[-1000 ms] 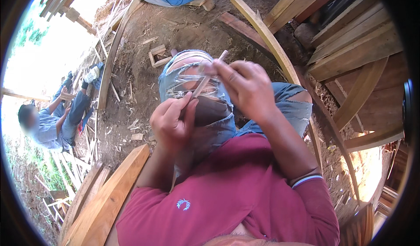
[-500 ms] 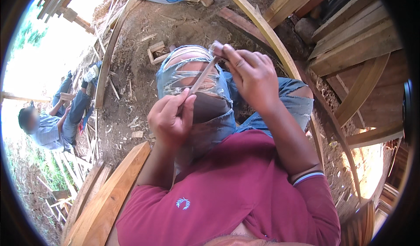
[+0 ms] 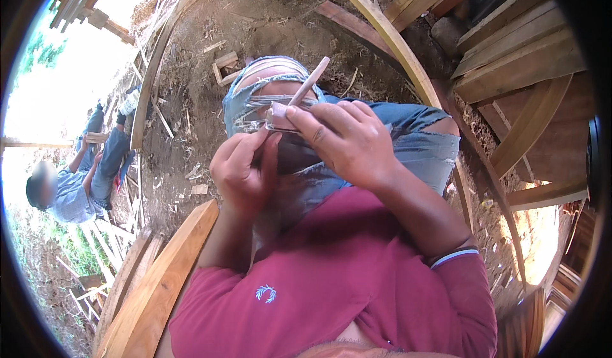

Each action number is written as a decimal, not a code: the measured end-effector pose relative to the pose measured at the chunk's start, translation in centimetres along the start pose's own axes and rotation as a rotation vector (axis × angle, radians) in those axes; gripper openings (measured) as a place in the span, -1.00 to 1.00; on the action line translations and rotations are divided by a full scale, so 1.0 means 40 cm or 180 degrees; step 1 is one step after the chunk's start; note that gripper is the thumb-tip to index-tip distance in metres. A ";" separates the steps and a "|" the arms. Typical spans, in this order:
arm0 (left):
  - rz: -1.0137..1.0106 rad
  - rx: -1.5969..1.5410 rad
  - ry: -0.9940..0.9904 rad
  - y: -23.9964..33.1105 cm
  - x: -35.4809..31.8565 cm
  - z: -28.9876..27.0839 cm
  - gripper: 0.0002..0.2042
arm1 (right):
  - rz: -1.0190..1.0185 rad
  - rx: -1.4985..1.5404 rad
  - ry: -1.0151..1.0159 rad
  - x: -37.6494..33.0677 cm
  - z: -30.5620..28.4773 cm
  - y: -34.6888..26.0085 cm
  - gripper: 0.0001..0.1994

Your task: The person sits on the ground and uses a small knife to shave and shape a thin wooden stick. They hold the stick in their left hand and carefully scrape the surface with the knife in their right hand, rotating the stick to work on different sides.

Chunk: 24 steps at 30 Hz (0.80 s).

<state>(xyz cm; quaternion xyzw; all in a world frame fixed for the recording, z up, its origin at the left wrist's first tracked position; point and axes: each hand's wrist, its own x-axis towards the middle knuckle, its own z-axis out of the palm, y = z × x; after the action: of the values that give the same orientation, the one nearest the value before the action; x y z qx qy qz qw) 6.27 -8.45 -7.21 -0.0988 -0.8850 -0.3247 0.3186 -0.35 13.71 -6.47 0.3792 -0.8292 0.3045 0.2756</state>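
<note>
A slim brownish stick [image 3: 312, 81] slants up and away over my bent knee in torn jeans. My left hand [image 3: 241, 170] is closed in a pinch at its near end; the fingers hide that end. My right hand [image 3: 347, 138] pinches a small folded pale sheet [image 3: 278, 114], which looks like sandpaper, against the lower part of the stick. Both hands nearly meet there, thumb and fingertips close together. The stick's rounded far end sticks out beyond my right hand.
A thick wooden beam [image 3: 159, 288] lies by my left elbow. Curved planks [image 3: 389, 36] and stacked boards [image 3: 523, 71] stand at the right. A small wooden frame [image 3: 224, 67] lies on the dirt floor. Another person [image 3: 76, 189] sits at the far left, holding a piece of wood.
My right hand has slid with the folded sheet from the stick's far end down toward my left hand. The far end of the stick now shows bare.
</note>
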 end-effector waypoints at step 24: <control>0.0054 0.0088 0.0070 -0.006 -0.002 0.009 -0.86 | 0.0652 -0.0107 0.0088 0.017 0.009 0.074 -0.54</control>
<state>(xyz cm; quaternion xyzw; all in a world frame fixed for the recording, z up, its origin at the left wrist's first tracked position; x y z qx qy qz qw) 6.05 -8.39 -7.60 -0.0984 -0.8850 -0.3108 0.3324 -3.16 14.69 -7.13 0.2835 -0.8647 0.3223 0.2607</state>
